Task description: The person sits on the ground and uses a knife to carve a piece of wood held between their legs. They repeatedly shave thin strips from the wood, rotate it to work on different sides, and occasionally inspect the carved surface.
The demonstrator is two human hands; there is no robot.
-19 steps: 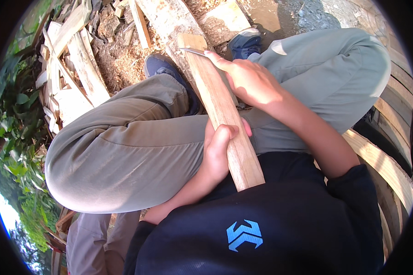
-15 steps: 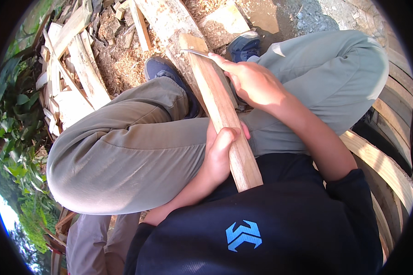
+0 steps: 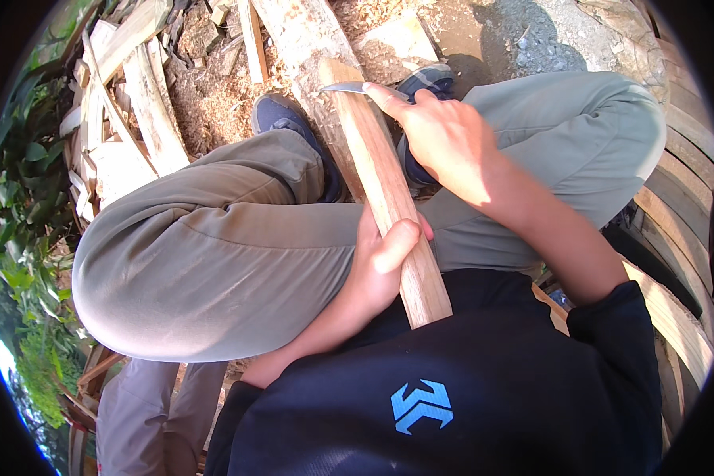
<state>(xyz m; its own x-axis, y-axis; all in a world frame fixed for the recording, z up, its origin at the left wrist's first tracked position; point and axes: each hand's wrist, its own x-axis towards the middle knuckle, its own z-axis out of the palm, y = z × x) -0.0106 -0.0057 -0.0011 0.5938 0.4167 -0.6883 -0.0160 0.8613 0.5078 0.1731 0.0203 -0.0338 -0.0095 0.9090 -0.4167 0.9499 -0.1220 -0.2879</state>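
A squared length of pale wood (image 3: 377, 166) slants from my waist out between my knees, its far end near a larger timber. My left hand (image 3: 382, 258) wraps round its nearer part, thumb over the top. In my right hand (image 3: 448, 139) is a knife (image 3: 343, 86) with a short, curved metal blade; the fist hides its handle. The forefinger stretches toward the blade, which lies across the wood close to the far end. Whether the edge bites into the wood, I cannot tell.
A thick timber (image 3: 305, 32) lies on ground strewn with shavings (image 3: 222, 103). Split wood (image 3: 155, 103) is heaped at the left beside green leaves (image 3: 24, 238). Curved planks (image 3: 674, 317) stand at my right. Another person's trouser legs (image 3: 139, 412) show at lower left.
My right hand has shifted slightly right and turned, so more of the blade's flat shows across the wood. My left hand keeps its grip on the wood.
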